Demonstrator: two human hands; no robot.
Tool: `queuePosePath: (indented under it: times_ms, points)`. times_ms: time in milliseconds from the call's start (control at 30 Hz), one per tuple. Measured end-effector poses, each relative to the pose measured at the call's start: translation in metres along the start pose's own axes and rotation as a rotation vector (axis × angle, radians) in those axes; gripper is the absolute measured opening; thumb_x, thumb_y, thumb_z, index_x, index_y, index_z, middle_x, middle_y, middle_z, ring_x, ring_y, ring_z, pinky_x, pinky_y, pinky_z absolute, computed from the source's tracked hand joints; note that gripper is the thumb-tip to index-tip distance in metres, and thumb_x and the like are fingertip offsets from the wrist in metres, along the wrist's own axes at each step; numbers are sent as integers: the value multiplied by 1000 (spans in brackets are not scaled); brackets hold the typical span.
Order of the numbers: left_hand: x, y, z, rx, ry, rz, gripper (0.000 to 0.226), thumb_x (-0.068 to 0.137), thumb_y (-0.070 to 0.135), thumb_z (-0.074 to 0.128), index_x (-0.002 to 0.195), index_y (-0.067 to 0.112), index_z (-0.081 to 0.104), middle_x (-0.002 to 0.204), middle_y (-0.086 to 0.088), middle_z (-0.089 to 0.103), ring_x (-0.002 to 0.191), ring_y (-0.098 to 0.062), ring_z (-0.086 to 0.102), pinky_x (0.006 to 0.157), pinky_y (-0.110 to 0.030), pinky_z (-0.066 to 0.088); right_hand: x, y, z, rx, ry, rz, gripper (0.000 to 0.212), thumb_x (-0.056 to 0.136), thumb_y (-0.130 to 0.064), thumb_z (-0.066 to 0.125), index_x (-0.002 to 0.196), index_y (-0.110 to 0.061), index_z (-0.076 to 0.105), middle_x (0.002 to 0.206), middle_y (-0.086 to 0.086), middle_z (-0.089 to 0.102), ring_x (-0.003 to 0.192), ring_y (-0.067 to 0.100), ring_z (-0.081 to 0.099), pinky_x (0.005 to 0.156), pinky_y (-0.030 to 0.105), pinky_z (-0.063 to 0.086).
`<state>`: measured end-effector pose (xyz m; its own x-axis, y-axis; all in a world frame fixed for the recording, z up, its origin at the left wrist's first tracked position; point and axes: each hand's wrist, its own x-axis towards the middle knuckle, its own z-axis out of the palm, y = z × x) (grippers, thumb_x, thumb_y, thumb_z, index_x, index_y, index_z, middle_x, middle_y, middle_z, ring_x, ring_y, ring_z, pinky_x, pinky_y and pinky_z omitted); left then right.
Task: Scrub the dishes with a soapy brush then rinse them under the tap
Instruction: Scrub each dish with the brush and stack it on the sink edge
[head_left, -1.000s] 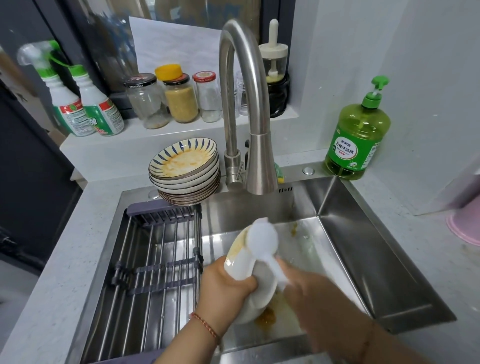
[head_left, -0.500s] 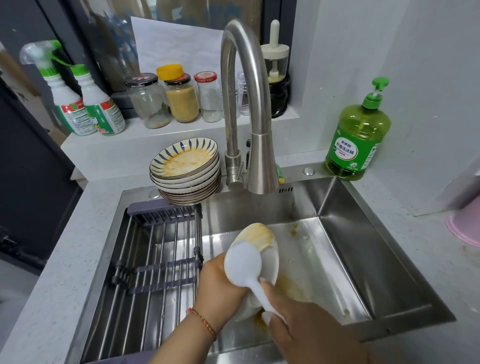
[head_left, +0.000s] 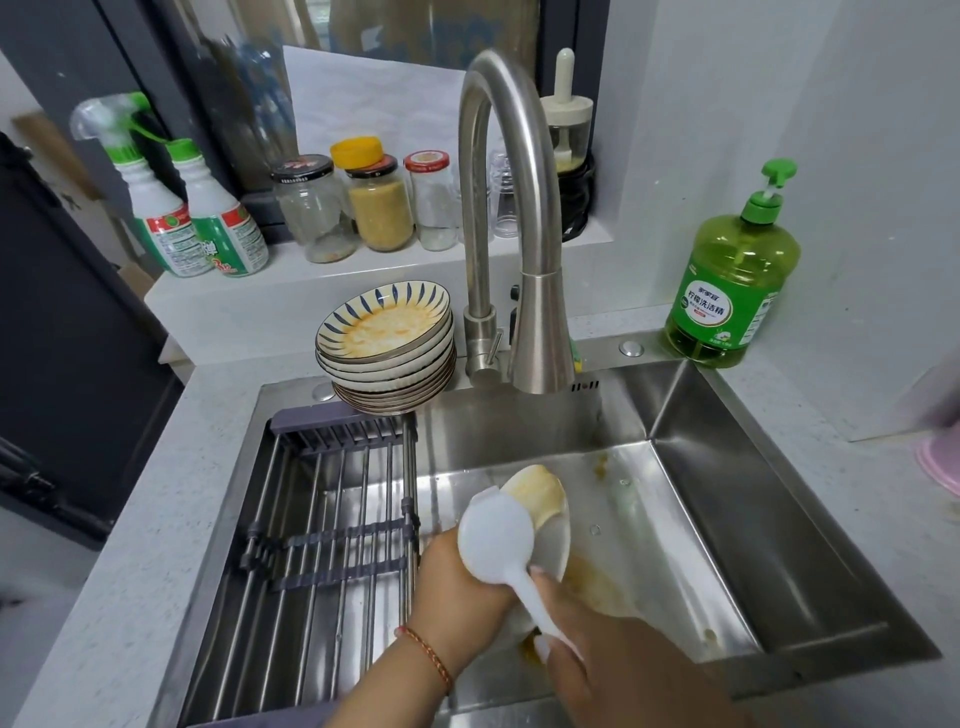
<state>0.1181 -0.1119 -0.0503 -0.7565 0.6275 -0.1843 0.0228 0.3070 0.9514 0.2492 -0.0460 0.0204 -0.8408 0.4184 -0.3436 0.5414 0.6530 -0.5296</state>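
Low in the frame's centre, over the sink (head_left: 779, 499), the left hand (head_left: 457, 597) grips the tilted dish (head_left: 540, 499) while the right hand's (head_left: 623, 670) fingers pinch the brush (head_left: 496, 540), which has slid down its still-stained face, so scrubbing continues.

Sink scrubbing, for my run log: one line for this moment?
left hand holds dish | right hand scrubs with brush | tap dry

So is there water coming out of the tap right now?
No, the tap spout shows no stream; the left hand holds the plate while the right hand scrubs with the brush.
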Motion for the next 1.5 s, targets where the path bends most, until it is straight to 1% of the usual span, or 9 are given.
queuePosePath:
  times_ms: [100,167,233,333,567,767,1067,1267,1500]
  points:
    - [-2,2,-2,33,-31,24,19,54,14,78,60,21,61,52,15,64,49,4,54,48,-12,40,11,17,-5,-72,17,2,57,102,-28,29,149,-32,-3,138,-4,49,113,16,54,83,20,34]
    - [-3,1,-4,69,-25,31,27,58,2,78,65,23,62,55,18,65,52,6,58,48,-9,39,27,43,-8,46,158,59,49,100,-24,33,149,-25,23,131,-1,54,100,17,57,80,20,38]
    - [-5,0,-5,43,-30,21,28,55,3,77,70,23,65,61,20,68,57,7,61,51,-10,43,38,61,-10,268,223,188,37,98,-21,37,133,-25,47,98,2,64,67,9,57,62,16,42]
    - [-7,2,-5,-74,-20,-13,30,46,13,73,75,19,68,69,15,72,63,1,65,57,-16,49,44,76,-8,583,244,290,18,96,-20,46,105,-11,58,65,10,55,28,13,46,33,18,36]
    - [0,4,-5,-479,14,-87,59,39,12,82,96,5,70,94,-16,74,88,-33,70,74,-43,58,50,70,8,895,362,387,45,77,-29,77,99,-5,46,73,12,50,27,8,43,31,17,33]
    - [3,4,-14,-677,-173,-156,64,48,9,83,109,-3,65,105,-26,69,94,-40,67,74,-45,57,50,75,4,1025,263,318,34,81,-23,72,100,-3,51,41,-4,50,30,19,38,33,22,33]
    - [26,19,-34,-453,-375,-221,72,53,6,86,119,2,59,112,-26,67,98,-40,66,81,-46,56,52,83,-14,852,178,157,54,62,-34,75,106,-13,52,51,-2,57,30,16,38,31,21,34]
    - [34,31,-41,-376,-532,-260,36,62,-4,77,96,7,73,101,-22,71,88,-33,69,75,-41,59,53,84,-29,792,67,69,61,63,-38,76,115,-21,50,74,4,66,33,13,41,32,22,36]
    - [44,31,-32,-143,-470,-136,51,46,4,84,94,-3,70,94,-23,71,82,-31,67,84,-51,55,58,79,-35,669,94,38,59,62,-35,76,115,-33,51,78,2,65,38,14,46,35,24,38]
